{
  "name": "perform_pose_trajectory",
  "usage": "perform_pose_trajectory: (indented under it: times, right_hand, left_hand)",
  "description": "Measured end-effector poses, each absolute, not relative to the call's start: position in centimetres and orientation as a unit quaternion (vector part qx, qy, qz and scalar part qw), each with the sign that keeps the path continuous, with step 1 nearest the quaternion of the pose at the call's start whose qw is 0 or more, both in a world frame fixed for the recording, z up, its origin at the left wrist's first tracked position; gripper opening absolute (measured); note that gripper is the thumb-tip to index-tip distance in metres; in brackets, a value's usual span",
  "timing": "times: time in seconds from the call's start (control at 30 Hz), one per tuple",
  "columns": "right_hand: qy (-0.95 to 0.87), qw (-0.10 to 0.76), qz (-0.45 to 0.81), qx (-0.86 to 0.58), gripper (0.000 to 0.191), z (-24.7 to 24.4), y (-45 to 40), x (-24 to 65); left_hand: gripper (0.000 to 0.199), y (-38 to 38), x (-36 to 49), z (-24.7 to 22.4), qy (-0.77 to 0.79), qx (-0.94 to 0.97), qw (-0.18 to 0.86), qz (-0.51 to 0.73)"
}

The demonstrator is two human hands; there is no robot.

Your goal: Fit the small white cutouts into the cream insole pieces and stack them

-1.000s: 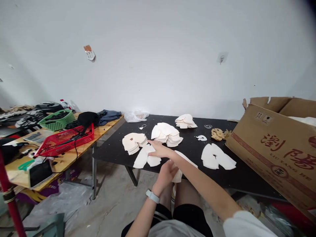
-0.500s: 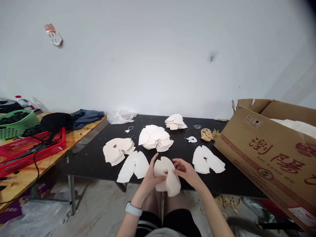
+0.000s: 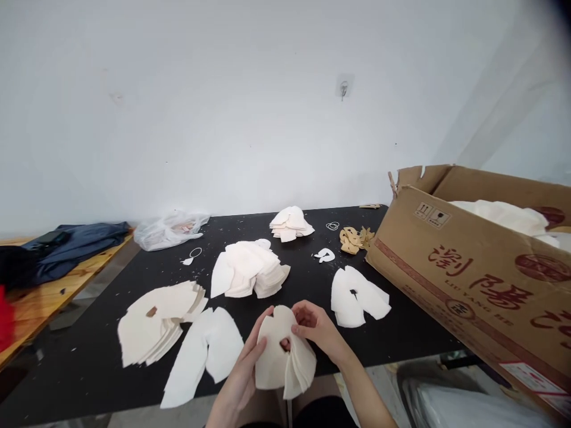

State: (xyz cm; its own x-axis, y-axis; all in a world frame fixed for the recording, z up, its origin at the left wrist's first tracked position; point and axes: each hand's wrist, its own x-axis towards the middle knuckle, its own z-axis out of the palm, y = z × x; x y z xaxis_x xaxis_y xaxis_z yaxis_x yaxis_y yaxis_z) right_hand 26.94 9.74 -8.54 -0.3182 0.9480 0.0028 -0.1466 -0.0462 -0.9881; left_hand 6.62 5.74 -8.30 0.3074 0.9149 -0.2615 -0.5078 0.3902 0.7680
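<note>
The left hand [image 3: 238, 380] and the right hand [image 3: 316, 328] both grip a fanned bundle of cream cut-out pieces [image 3: 283, 351], held just over the near edge of the black surface [image 3: 401, 324]. The left hand's fingers curl around the bundle's lower left side, and the right hand is half closed over its upper right edge. A fingertip shows through a small hole in the bundle, though I cannot tell whose. Just beside it at 9 o'clock lies a flat cream pair [image 3: 205, 351], with a thicker stack [image 3: 156, 321] beyond. A large pile [image 3: 247, 270] sits at 11 o'clock, a smaller pile [image 3: 289, 224] at 12, tan scraps [image 3: 352, 239] at 1, and another cream pair [image 3: 357, 297] at 2. Farther out at 2 o'clock stands an open cardboard box [image 3: 464, 267].
</note>
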Motion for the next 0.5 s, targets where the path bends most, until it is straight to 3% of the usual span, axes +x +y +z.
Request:
perform_pose_trajectory:
  times: [0.2,0.37,0.5]
  right_hand:
    - [-0.492,0.501,0.579,-0.415,0.022,-9.3,10.2,27.2]
    - [-0.555,0.454,0.58,-0.386,0.07,-9.5,9.4,26.5]
    - [-0.561,0.44,0.566,-0.414,0.064,-9.7,9.2,26.0]
  left_hand:
    - [0.08,7.1,7.1,-8.5,0.344,0.237,0.784,0.459]
    - [0.093,7.0,7.4,-7.9,0.36,0.224,0.779,0.463]
    - [0.092,7.0,7.7,-7.5,0.382,0.237,0.757,0.474]
